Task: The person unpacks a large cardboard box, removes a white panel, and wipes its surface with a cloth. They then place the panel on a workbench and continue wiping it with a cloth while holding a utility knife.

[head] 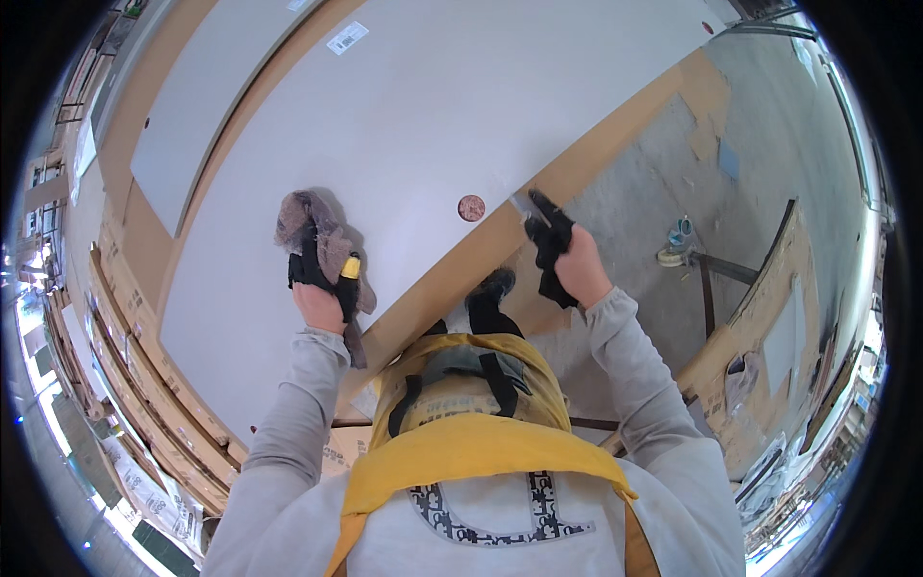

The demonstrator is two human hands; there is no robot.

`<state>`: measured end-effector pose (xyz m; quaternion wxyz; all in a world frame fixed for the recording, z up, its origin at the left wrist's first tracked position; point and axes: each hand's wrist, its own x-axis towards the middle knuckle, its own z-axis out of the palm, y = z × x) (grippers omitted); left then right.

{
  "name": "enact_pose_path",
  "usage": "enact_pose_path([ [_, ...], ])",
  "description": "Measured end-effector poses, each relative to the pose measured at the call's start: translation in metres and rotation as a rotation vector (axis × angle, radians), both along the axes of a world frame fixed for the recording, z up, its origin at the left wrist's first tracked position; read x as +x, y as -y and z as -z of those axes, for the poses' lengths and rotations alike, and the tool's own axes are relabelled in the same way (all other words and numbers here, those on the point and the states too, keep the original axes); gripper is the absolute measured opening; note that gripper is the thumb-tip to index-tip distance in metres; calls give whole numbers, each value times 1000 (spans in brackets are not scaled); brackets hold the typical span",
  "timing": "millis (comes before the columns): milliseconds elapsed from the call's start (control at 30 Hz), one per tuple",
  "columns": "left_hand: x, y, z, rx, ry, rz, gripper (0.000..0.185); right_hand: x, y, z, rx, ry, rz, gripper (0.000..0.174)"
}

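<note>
A large white panel (pixel 404 122) lies before me, over brown cardboard that shows along its near edge. My left hand (pixel 317 299), in a black glove with bare wrist, is closed around a grey-brown rag (pixel 333 241) over the panel. A small yellow and black object (pixel 351 265) sits at that hand; I cannot tell what it is. My right hand (pixel 566 252), gloved in black, grips a thin flat blade (pixel 522 205), apparently a scraper, at the panel's near edge. Its handle is hidden in the fingers. Left of the blade is a round reddish-brown spot (pixel 471 208) in the panel.
Another white panel (pixel 209 108) lies beyond, at the upper left. A label with writing (pixel 347 37) is on the near panel. Stacked long cardboard packages (pixel 159 382) stand at left. On the right, a tape roll (pixel 674 257) sits by a metal bar (pixel 725 268) above the concrete floor.
</note>
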<state>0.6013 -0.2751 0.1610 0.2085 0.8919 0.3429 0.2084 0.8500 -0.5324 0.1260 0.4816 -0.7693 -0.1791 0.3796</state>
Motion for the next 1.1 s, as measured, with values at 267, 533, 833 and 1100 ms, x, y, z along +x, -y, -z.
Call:
enact_pose_path([
  [267, -2, -4, 1, 54, 12, 31, 61, -48, -33, -24, 94, -143, 265, 16],
  [533, -4, -1, -5, -47, 13, 35, 53, -33, -37, -67, -62, -403, 265, 21],
  [833, -9, -9, 0, 49, 69, 114, 63, -35, -33, -48, 59, -622, 386, 22],
  [1100, 5, -8, -28, -117, -169, 473, 84, -105, -40, -33, 185, -250, -104, 18],
])
